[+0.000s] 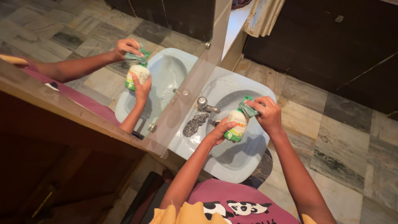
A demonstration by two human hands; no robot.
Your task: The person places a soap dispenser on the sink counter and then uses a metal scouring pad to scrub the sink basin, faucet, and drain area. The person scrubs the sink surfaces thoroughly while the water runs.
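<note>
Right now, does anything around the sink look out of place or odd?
Only one thing: a grey steel scourer lies loose on the washbasin rim beside the tap. No spill or damage shows.

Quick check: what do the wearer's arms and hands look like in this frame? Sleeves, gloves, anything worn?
Both arms are bare from above the elbow down: no sleeves reach the forearms, no gloves, no watch or rings that I can make out. The left hand and right hand are bare. The only clothing in view is a pink top with a black-and-white cartoon print and some yellow fabric at the bottom edge.
</note>
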